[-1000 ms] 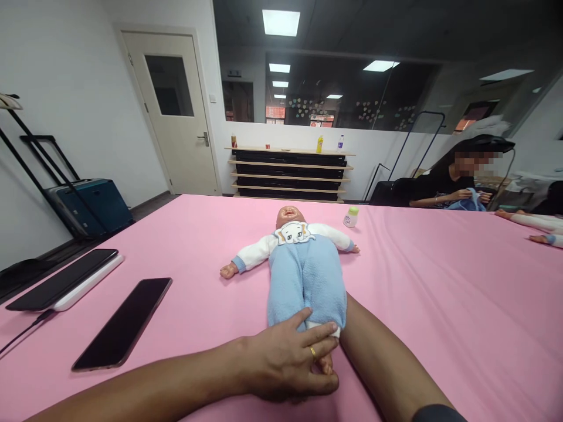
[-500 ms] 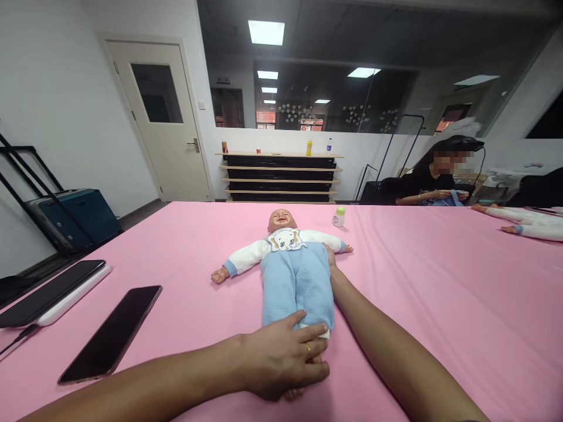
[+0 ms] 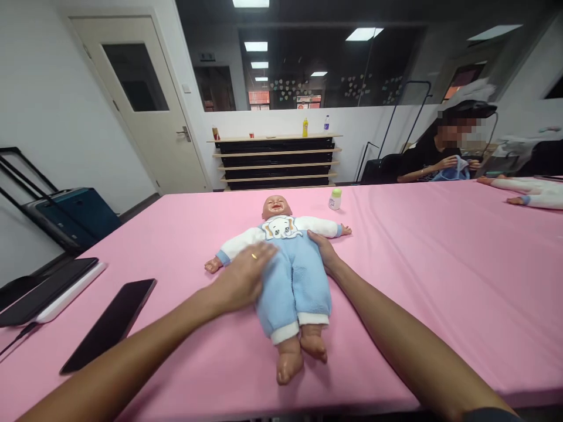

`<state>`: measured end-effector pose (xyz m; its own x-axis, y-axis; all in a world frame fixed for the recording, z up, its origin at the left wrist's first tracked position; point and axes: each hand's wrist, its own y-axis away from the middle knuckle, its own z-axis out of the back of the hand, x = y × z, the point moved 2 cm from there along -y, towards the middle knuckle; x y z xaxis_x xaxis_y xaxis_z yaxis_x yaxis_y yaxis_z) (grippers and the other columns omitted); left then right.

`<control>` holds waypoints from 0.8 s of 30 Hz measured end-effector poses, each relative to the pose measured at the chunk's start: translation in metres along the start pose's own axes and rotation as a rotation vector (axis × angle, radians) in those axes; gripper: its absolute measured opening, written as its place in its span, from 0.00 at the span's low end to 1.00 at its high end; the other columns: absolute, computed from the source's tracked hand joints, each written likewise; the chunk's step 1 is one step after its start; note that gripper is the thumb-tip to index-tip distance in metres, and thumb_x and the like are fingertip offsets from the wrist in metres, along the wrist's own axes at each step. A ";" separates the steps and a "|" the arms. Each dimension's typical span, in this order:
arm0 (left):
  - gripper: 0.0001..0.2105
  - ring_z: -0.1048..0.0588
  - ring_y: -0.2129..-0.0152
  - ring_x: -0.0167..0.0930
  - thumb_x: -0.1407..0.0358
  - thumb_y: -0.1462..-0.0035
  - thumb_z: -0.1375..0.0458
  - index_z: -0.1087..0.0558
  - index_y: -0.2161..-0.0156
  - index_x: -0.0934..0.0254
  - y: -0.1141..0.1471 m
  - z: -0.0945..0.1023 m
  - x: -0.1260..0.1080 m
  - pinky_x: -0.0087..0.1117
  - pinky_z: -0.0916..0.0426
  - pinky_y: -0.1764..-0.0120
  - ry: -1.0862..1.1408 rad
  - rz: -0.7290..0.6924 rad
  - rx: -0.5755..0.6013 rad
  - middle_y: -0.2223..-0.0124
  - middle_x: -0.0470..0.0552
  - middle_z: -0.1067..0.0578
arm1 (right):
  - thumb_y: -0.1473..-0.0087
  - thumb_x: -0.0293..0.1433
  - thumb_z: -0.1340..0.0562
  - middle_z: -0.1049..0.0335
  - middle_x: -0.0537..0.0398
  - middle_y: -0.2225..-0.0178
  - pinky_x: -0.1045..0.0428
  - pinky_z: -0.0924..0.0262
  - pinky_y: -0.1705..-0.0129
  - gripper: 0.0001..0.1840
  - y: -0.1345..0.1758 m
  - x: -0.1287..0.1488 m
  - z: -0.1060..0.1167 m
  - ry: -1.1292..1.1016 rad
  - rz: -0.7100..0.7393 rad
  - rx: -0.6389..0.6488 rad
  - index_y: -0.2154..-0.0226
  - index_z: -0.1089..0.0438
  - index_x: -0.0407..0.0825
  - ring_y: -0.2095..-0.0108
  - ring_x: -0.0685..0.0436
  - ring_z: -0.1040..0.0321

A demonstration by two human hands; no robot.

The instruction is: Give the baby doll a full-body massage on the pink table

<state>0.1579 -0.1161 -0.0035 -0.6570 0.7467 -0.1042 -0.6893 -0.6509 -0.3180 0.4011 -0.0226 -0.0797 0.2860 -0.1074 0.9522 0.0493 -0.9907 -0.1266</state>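
A baby doll (image 3: 294,281) lies on its back on the pink cloth, head away from me and bare feet towards me. It wears a blue and white outfit with an elephant on the chest. My left hand (image 3: 246,272), a little blurred and wearing a gold ring, is at the doll's waist on the left, fingers stretched over the blue fabric. On the other side, my right hand (image 3: 324,249) holds the doll's flank, thumb on the front; its other fingers are mostly hidden. Both trouser cuffs sit above the doll's ankles.
A small green-capped bottle (image 3: 335,199) stands beyond the doll. To the left lie a phone (image 3: 109,322) and a black device on a white base (image 3: 73,291). At the right, a co-worker (image 3: 440,152) handles blue cloth near another doll (image 3: 528,190) on the table.
My left hand has moved from the doll's feet up to its waist, leaving the feet uncovered. My right thumb now shows on the doll's front. The view has tilted slightly down.
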 end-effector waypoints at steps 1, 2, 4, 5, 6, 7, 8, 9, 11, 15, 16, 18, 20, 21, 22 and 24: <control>0.32 0.44 0.35 0.42 0.73 0.42 0.52 0.49 0.32 0.64 -0.005 -0.010 0.023 0.48 0.48 0.35 -0.062 0.166 -0.042 0.32 0.60 0.42 | 0.48 0.50 0.36 0.25 0.47 0.51 0.42 0.36 0.45 0.30 -0.001 -0.002 0.000 -0.049 -0.017 0.023 0.50 0.28 0.47 0.49 0.35 0.30; 0.32 0.45 0.35 0.44 0.72 0.42 0.52 0.50 0.32 0.67 -0.009 -0.021 0.044 0.49 0.48 0.35 -0.120 0.306 -0.037 0.33 0.63 0.43 | 0.49 0.49 0.35 0.26 0.48 0.50 0.42 0.37 0.44 0.30 -0.001 -0.003 0.001 -0.088 -0.033 0.041 0.49 0.29 0.47 0.48 0.36 0.30; 0.34 0.43 0.37 0.48 0.69 0.42 0.50 0.52 0.32 0.71 -0.016 -0.039 0.077 0.50 0.46 0.38 -0.195 0.495 0.057 0.34 0.66 0.41 | 0.51 0.46 0.33 0.27 0.49 0.48 0.42 0.38 0.43 0.30 -0.002 -0.002 0.001 -0.106 -0.048 0.050 0.48 0.29 0.48 0.48 0.36 0.30; 0.34 0.40 0.39 0.48 0.68 0.42 0.51 0.53 0.32 0.71 -0.020 -0.046 0.089 0.50 0.43 0.41 -0.214 0.552 0.105 0.37 0.67 0.38 | 0.51 0.45 0.32 0.27 0.49 0.48 0.41 0.38 0.43 0.30 -0.001 -0.002 0.001 -0.094 -0.046 0.051 0.48 0.29 0.49 0.48 0.36 0.30; 0.33 0.36 0.43 0.47 0.68 0.42 0.51 0.53 0.32 0.71 -0.022 -0.050 0.099 0.49 0.40 0.44 -0.228 0.596 0.148 0.40 0.67 0.34 | 0.52 0.45 0.31 0.27 0.49 0.48 0.41 0.39 0.42 0.30 0.000 -0.001 0.001 -0.080 -0.040 0.053 0.48 0.29 0.49 0.48 0.36 0.30; 0.32 0.32 0.47 0.46 0.68 0.41 0.52 0.51 0.33 0.70 -0.024 -0.053 0.107 0.47 0.38 0.48 -0.238 0.629 0.183 0.43 0.66 0.31 | 0.52 0.45 0.31 0.27 0.50 0.48 0.41 0.39 0.42 0.30 0.000 0.000 0.001 -0.063 -0.028 0.055 0.48 0.29 0.49 0.48 0.36 0.30; 0.30 0.30 0.51 0.45 0.68 0.42 0.52 0.48 0.34 0.69 -0.027 -0.054 0.113 0.45 0.36 0.51 -0.245 0.652 0.213 0.46 0.65 0.29 | 0.52 0.44 0.31 0.27 0.50 0.48 0.41 0.39 0.42 0.31 0.002 0.002 0.000 -0.041 -0.014 0.058 0.48 0.29 0.49 0.48 0.37 0.30; 0.27 0.28 0.55 0.43 0.69 0.42 0.52 0.44 0.36 0.68 -0.029 -0.054 0.119 0.43 0.36 0.54 -0.252 0.668 0.240 0.49 0.64 0.28 | 0.53 0.44 0.30 0.27 0.50 0.48 0.41 0.39 0.42 0.31 0.003 0.003 0.000 -0.014 0.000 0.060 0.48 0.29 0.49 0.48 0.37 0.30; 0.22 0.28 0.59 0.41 0.69 0.43 0.52 0.37 0.43 0.66 -0.036 -0.050 0.130 0.40 0.36 0.57 -0.272 0.675 0.279 0.51 0.62 0.27 | 0.56 0.42 0.29 0.28 0.50 0.48 0.42 0.39 0.43 0.32 0.005 0.004 -0.002 0.050 0.022 0.064 0.49 0.29 0.49 0.48 0.37 0.30; 0.15 0.28 0.58 0.42 0.68 0.42 0.52 0.31 0.51 0.65 -0.061 -0.040 0.149 0.41 0.38 0.55 -0.355 0.643 0.246 0.54 0.62 0.28 | 0.57 0.42 0.29 0.28 0.52 0.47 0.44 0.38 0.44 0.29 0.007 0.001 -0.005 0.160 0.032 0.088 0.51 0.28 0.51 0.48 0.38 0.32; 0.14 0.29 0.57 0.42 0.67 0.42 0.52 0.30 0.52 0.65 -0.068 -0.038 0.152 0.42 0.39 0.54 -0.378 0.635 0.219 0.53 0.62 0.28 | 0.57 0.42 0.29 0.28 0.52 0.47 0.44 0.38 0.44 0.29 0.007 0.000 -0.005 0.182 0.031 0.080 0.51 0.28 0.51 0.48 0.38 0.32; 0.14 0.30 0.55 0.43 0.67 0.40 0.54 0.30 0.53 0.65 -0.078 -0.040 0.154 0.44 0.40 0.51 -0.395 0.631 0.194 0.52 0.62 0.28 | 0.57 0.42 0.29 0.28 0.52 0.48 0.44 0.39 0.44 0.30 0.006 -0.002 -0.004 0.228 0.032 0.043 0.50 0.29 0.50 0.48 0.38 0.32; 0.15 0.31 0.52 0.43 0.67 0.39 0.54 0.30 0.51 0.64 -0.081 -0.046 0.151 0.45 0.41 0.49 -0.372 0.646 0.214 0.51 0.62 0.28 | 0.57 0.42 0.29 0.28 0.52 0.48 0.44 0.39 0.45 0.32 0.005 -0.003 -0.002 0.275 0.042 0.008 0.50 0.30 0.50 0.48 0.38 0.32; 0.17 0.31 0.51 0.43 0.67 0.39 0.54 0.31 0.48 0.64 -0.080 -0.050 0.147 0.45 0.42 0.48 -0.358 0.652 0.224 0.50 0.62 0.28 | 0.57 0.43 0.29 0.28 0.52 0.48 0.44 0.39 0.45 0.32 0.005 -0.004 -0.001 0.298 0.048 -0.005 0.49 0.30 0.50 0.49 0.38 0.32; 0.18 0.33 0.48 0.44 0.67 0.39 0.54 0.33 0.45 0.64 -0.077 -0.054 0.142 0.47 0.43 0.46 -0.352 0.652 0.215 0.47 0.63 0.29 | 0.57 0.43 0.29 0.28 0.52 0.48 0.44 0.39 0.45 0.32 0.005 -0.004 0.000 0.319 0.054 -0.015 0.50 0.30 0.51 0.49 0.38 0.31; 0.24 0.39 0.41 0.47 0.68 0.40 0.53 0.38 0.39 0.63 -0.067 -0.056 0.125 0.50 0.46 0.42 -0.354 0.634 0.122 0.40 0.64 0.34 | 0.58 0.44 0.29 0.28 0.52 0.49 0.43 0.39 0.46 0.32 0.005 -0.005 0.001 0.357 0.067 -0.039 0.50 0.30 0.51 0.50 0.38 0.31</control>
<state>0.1391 0.0285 -0.0484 -0.9857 0.1459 0.0839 -0.1594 -0.9691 -0.1880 0.4011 -0.0268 -0.0857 -0.0655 -0.1876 0.9801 0.0030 -0.9822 -0.1878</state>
